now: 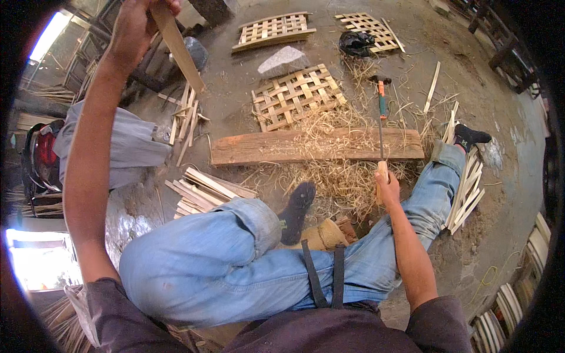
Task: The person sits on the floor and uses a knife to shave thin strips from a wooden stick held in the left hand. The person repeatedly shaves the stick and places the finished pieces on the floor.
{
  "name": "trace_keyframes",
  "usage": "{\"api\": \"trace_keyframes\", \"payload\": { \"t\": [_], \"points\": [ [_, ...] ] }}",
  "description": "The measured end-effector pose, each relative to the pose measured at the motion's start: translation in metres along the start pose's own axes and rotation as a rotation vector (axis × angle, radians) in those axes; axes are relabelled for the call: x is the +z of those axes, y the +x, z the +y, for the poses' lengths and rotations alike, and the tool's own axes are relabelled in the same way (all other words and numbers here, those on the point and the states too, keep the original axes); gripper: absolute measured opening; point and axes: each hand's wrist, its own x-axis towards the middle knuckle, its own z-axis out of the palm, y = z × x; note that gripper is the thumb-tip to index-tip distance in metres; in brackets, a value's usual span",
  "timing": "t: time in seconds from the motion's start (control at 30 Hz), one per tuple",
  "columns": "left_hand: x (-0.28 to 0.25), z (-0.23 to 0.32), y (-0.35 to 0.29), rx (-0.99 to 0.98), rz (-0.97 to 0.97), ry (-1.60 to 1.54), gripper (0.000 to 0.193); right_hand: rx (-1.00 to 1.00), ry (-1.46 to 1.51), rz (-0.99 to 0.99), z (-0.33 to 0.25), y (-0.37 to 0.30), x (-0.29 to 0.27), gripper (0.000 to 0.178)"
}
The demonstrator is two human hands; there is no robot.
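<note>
Raised at the upper left, my left hand (pixel 134 35) is closed around a flat bamboo strip (pixel 179 52), which slants down toward the floor. My right hand (pixel 388 189) grips the wooden handle of a long, thin-bladed knife (pixel 381 141), its blade pointing away from me over a thick wooden plank (pixel 253 149). Pale curled shavings (pixel 335 182) lie over the plank and around it. Just past the blade is a hammer (pixel 382 101) with an orange and teal grip. Split strips (pixel 203 191) are stacked by my bent left knee.
Beyond the plank lie a woven lattice panel (pixel 297 97), a grey stone (pixel 283 61), and two further panels, one with a black plastic bag (pixel 356 43) on it. More strips (pixel 468 188) lie beside my right leg. Grey cloth (pixel 120 144) drapes over something at left.
</note>
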Motion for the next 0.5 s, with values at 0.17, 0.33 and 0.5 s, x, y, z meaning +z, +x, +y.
{"api": "trace_keyframes", "payload": {
  "t": [0.17,0.33,0.5],
  "points": [
    [0.022,-0.068,-0.04,0.015,0.061,-0.075,0.033,-0.015,-0.024,0.021,0.026,0.012,-0.004,0.05],
    [0.056,-0.14,-0.087,0.063,0.316,-0.243,0.038,-0.008,-0.052,0.022,0.008,-0.004,0.0,0.05],
    [0.103,-0.201,-0.143,-0.006,0.612,-0.176,0.031,0.015,-0.045,-0.016,-0.013,-0.012,0.015,0.05]
  ]
}}
